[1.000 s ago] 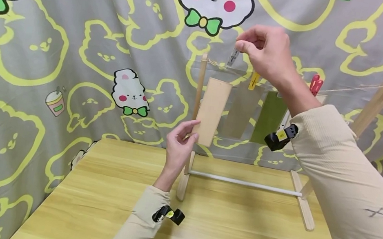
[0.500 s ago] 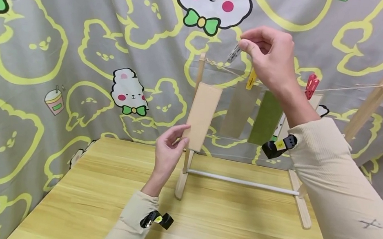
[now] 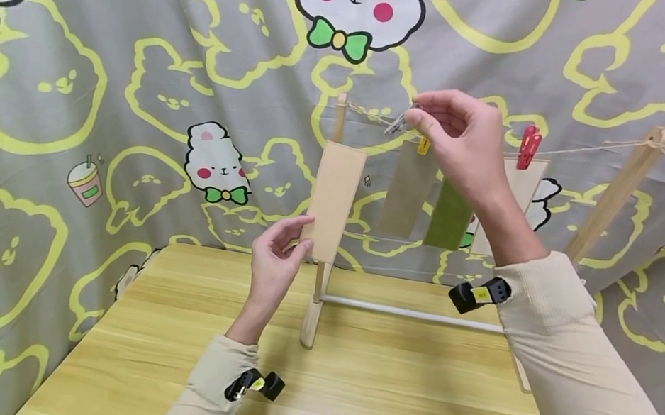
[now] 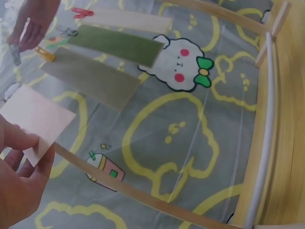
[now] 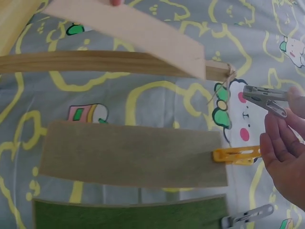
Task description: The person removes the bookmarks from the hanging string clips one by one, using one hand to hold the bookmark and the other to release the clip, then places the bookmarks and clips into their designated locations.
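My left hand (image 3: 276, 256) pinches a tan rectangular card (image 3: 333, 200) by its lower left edge, holding it upright before the rack's left post. Above and to the right, my right hand (image 3: 468, 138) pinches a grey clothespin (image 5: 267, 98) by its handle end, its nose pointing down and left near the twine (image 3: 378, 115). On the twine hang a grey-brown card (image 3: 406, 190) under a yellow clothespin (image 5: 236, 155), a green card (image 4: 116, 45) under a grey clothespin (image 5: 248, 215), and a cream card (image 3: 519, 185) under a red clothespin (image 3: 529, 148).
The wooden rack has a left post (image 3: 340, 119), a right post (image 3: 614, 196) and a white crossbar (image 3: 413, 313) low between them. It stands at the back of the wooden table (image 3: 381, 401), in front of a patterned grey curtain (image 3: 103, 58).
The tan card has moved left with my left hand, now overlapping the left post. My right hand has lowered the grey clothespin toward the twine, still pinching it.
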A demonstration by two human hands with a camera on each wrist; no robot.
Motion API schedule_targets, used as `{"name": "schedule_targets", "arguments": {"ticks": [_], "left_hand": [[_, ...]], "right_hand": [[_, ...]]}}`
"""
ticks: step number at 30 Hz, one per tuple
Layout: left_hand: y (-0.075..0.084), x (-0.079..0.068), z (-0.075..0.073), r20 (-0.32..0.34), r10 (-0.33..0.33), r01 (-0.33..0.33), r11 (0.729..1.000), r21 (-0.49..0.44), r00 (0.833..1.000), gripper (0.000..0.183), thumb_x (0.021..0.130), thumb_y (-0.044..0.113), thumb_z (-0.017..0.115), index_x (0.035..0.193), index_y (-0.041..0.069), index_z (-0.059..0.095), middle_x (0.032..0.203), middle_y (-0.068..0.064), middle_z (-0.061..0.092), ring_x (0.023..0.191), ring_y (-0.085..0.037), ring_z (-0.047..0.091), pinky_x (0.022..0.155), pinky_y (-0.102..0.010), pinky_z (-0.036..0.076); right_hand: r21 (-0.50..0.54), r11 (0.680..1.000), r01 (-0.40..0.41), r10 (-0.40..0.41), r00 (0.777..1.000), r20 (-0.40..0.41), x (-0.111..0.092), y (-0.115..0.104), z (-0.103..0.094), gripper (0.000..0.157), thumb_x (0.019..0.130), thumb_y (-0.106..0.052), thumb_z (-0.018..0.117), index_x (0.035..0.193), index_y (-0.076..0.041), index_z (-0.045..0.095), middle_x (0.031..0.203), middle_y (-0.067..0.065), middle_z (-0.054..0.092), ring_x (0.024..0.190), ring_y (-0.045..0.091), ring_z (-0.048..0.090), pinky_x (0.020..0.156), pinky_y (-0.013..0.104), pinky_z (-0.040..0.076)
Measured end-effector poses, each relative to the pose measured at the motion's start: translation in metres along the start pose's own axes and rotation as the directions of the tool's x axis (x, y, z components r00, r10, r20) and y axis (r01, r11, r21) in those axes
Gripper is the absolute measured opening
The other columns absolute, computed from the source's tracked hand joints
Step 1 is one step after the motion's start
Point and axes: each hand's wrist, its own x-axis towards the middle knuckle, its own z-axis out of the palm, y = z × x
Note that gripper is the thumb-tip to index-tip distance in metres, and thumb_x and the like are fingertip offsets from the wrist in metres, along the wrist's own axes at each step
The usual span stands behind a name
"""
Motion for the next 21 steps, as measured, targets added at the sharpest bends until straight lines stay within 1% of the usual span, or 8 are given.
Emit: {"name": "schedule_targets", "arguments": {"ticks": [4, 10, 15, 21], "left_hand": [[0.005, 0.001, -0.001, 0.001, -0.007, 0.007, 1.000, 0.021, 1.000, 0.036, 0.085, -0.020, 0.067, 0.119, -0.008, 0.069, 0.118, -0.023, 0.071, 0.103, -0.021, 0.070, 0.086, -0.031, 0.060], [0.012, 0.001, -0.004, -0.011, -0.006, 0.007, 0.999, 0.045, 1.000, 0.035, 0.085, -0.021, 0.068, 0.118, -0.008, 0.070, 0.119, -0.021, 0.072, 0.104, -0.020, 0.070, 0.086, -0.028, 0.059], [0.013, -0.001, -0.008, -0.009, -0.008, 0.008, 0.999, 0.050, 1.000, 0.035, 0.085, -0.021, 0.068, 0.118, -0.007, 0.070, 0.117, -0.021, 0.072, 0.104, -0.020, 0.070, 0.086, -0.027, 0.059], [0.013, -0.005, -0.013, -0.004, -0.008, 0.008, 0.998, 0.056, 1.000, 0.036, 0.085, -0.020, 0.067, 0.118, -0.007, 0.070, 0.117, -0.023, 0.071, 0.104, -0.018, 0.070, 0.085, -0.025, 0.059]], "right_hand": [[0.024, 1.000, 0.001, -0.001, 1.000, -0.013, -0.010, 0.005, -0.001, 0.026, 0.090, -0.013, 0.080, 0.113, -0.001, 0.076, 0.101, 0.004, 0.076, 0.091, 0.010, 0.070, 0.086, 0.021, 0.056], [0.077, 0.997, 0.018, -0.015, 0.999, -0.030, -0.028, 0.011, -0.002, 0.025, 0.091, -0.009, 0.079, 0.113, 0.002, 0.075, 0.101, 0.004, 0.076, 0.093, 0.011, 0.071, 0.085, 0.020, 0.056], [0.085, 0.996, 0.021, -0.019, 1.000, -0.024, -0.045, 0.018, -0.004, 0.025, 0.092, -0.010, 0.078, 0.115, 0.000, 0.076, 0.103, 0.005, 0.077, 0.091, 0.010, 0.072, 0.080, 0.019, 0.056], [0.136, 0.991, 0.000, 0.001, 1.000, -0.008, -0.063, 0.024, -0.006, 0.025, 0.093, -0.007, 0.075, 0.117, 0.004, 0.074, 0.105, 0.008, 0.077, 0.090, 0.010, 0.073, 0.079, 0.019, 0.057]]}}
